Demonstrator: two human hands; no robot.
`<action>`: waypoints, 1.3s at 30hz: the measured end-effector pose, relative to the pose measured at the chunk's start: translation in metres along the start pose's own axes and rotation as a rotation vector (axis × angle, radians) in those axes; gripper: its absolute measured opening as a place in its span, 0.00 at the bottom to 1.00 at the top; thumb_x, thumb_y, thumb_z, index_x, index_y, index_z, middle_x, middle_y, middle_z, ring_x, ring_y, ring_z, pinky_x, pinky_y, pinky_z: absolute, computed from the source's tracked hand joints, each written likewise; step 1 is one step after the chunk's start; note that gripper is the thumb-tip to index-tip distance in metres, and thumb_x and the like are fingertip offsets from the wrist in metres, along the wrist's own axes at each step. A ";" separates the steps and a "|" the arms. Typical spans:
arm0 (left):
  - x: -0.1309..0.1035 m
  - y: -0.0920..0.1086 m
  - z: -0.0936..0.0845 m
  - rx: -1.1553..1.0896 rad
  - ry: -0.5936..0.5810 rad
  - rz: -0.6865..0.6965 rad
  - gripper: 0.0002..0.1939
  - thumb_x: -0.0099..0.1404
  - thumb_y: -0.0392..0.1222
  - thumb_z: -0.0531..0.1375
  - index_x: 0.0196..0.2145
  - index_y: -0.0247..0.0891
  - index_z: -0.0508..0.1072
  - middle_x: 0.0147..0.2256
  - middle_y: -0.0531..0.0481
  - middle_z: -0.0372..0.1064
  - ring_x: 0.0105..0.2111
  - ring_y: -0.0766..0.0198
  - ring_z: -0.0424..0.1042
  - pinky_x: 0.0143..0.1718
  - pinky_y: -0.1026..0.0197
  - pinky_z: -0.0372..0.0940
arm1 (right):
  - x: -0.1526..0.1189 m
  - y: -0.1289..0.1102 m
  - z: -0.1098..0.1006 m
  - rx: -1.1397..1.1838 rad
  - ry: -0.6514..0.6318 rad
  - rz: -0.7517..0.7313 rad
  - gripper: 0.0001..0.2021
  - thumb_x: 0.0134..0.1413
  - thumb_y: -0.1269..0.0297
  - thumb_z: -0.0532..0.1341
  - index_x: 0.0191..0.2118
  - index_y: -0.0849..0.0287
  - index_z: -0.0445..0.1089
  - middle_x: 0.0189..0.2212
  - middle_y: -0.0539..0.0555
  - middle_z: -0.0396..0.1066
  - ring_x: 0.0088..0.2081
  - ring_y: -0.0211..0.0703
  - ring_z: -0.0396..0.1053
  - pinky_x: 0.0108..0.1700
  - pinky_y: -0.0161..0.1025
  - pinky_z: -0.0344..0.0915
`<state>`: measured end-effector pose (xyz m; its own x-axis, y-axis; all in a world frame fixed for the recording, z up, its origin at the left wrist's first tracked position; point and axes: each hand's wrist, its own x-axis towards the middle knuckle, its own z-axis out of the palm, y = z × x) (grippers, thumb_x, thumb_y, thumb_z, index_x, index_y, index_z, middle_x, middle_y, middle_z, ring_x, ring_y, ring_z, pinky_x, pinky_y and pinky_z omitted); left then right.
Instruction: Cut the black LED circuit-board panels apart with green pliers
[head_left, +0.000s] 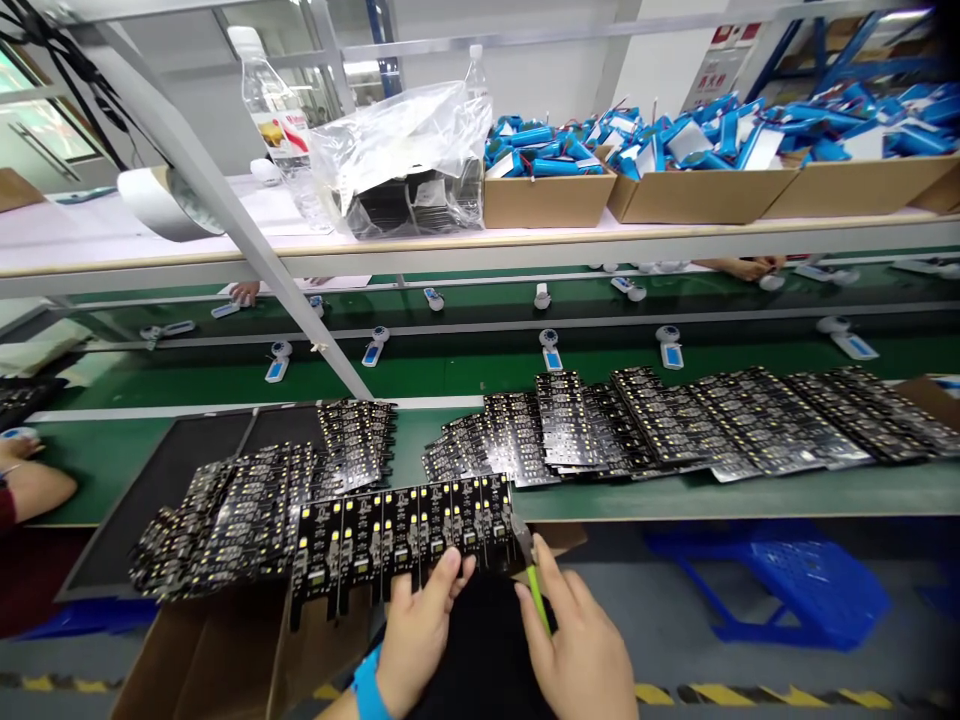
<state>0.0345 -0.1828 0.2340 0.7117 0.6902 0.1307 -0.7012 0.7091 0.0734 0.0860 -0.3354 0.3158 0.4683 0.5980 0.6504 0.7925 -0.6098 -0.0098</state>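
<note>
My left hand [420, 625], with a blue band at the wrist, grips the lower edge of a black circuit board panel [405, 525], thumb on its face. Rows of small yellowish-white squares cover the panel, which is held tilted in front of me. My right hand [581, 635] is closed around green-handled nippers [535, 590], whose grey metal head is at the panel's right end. Whether the jaws touch the board I cannot tell. Left of the panel, a pile of similar boards [255, 510] lies on a dark tray [120, 535].
Overlapping stacks of circuit boards [652, 420] line the green bench [465, 393] to the right. An open cardboard box [210, 650] stands below. Cartons of blue batteries [697, 195] fill the shelf. Another person's arm [34, 485] is at far left. A blue stool [787, 590] stands right.
</note>
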 end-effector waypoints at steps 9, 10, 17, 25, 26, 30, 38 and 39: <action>0.007 0.003 0.004 -0.020 0.039 0.011 0.25 0.36 0.41 0.80 0.25 0.40 0.68 0.30 0.50 0.81 0.32 0.52 0.82 0.36 0.57 0.79 | -0.006 0.004 0.011 -0.243 0.076 -0.154 0.28 0.66 0.50 0.52 0.68 0.46 0.52 0.40 0.57 0.76 0.39 0.54 0.77 0.40 0.53 0.77; 0.009 0.002 0.004 -0.012 0.044 0.002 0.25 0.37 0.39 0.80 0.26 0.40 0.68 0.29 0.49 0.81 0.32 0.52 0.82 0.35 0.58 0.78 | -0.007 0.006 0.014 -0.373 0.157 -0.167 0.29 0.65 0.50 0.52 0.69 0.45 0.50 0.33 0.55 0.74 0.33 0.54 0.76 0.34 0.53 0.77; 0.010 0.007 0.006 -0.054 0.047 0.013 0.24 0.42 0.36 0.78 0.27 0.40 0.65 0.30 0.51 0.81 0.32 0.57 0.82 0.39 0.60 0.77 | 0.002 0.008 0.004 -0.023 -0.070 -0.183 0.27 0.66 0.53 0.54 0.68 0.48 0.52 0.57 0.54 0.70 0.57 0.45 0.69 0.55 0.39 0.71; 0.016 0.003 0.013 -0.083 0.112 0.003 0.22 0.54 0.23 0.70 0.29 0.40 0.61 0.31 0.51 0.80 0.32 0.60 0.82 0.38 0.60 0.77 | -0.007 0.009 0.023 -0.538 0.196 -0.196 0.27 0.65 0.54 0.53 0.68 0.48 0.52 0.29 0.54 0.72 0.28 0.49 0.73 0.30 0.44 0.74; 0.017 0.002 0.014 -0.079 0.120 0.003 0.21 0.55 0.21 0.68 0.30 0.41 0.61 0.31 0.51 0.79 0.32 0.61 0.82 0.37 0.61 0.77 | -0.007 0.009 0.024 -0.559 0.209 -0.201 0.28 0.65 0.54 0.53 0.68 0.48 0.52 0.29 0.54 0.71 0.27 0.49 0.73 0.30 0.45 0.73; 0.016 0.004 0.015 -0.073 0.137 0.011 0.17 0.60 0.21 0.65 0.32 0.39 0.63 0.31 0.50 0.79 0.31 0.62 0.81 0.36 0.62 0.78 | -0.002 0.008 0.014 -0.260 0.051 -0.207 0.28 0.65 0.52 0.54 0.67 0.50 0.54 0.43 0.56 0.76 0.38 0.46 0.77 0.37 0.38 0.75; 0.013 0.007 0.011 -0.084 0.105 0.064 0.14 0.58 0.22 0.67 0.33 0.36 0.68 0.34 0.48 0.79 0.32 0.66 0.80 0.39 0.63 0.78 | -0.003 0.007 0.010 -0.168 0.004 -0.206 0.25 0.65 0.54 0.54 0.65 0.51 0.60 0.43 0.56 0.77 0.39 0.45 0.77 0.38 0.35 0.75; 0.013 0.006 0.010 -0.089 0.107 0.054 0.14 0.58 0.22 0.67 0.33 0.36 0.68 0.34 0.47 0.79 0.32 0.65 0.80 0.39 0.62 0.78 | -0.004 0.009 0.011 -0.245 0.050 -0.210 0.25 0.65 0.53 0.54 0.65 0.50 0.59 0.41 0.55 0.77 0.37 0.46 0.77 0.37 0.37 0.75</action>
<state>0.0394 -0.1710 0.2464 0.6764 0.7361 0.0252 -0.7359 0.6768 -0.0192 0.0953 -0.3374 0.3041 0.2801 0.7014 0.6555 0.7493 -0.5865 0.3074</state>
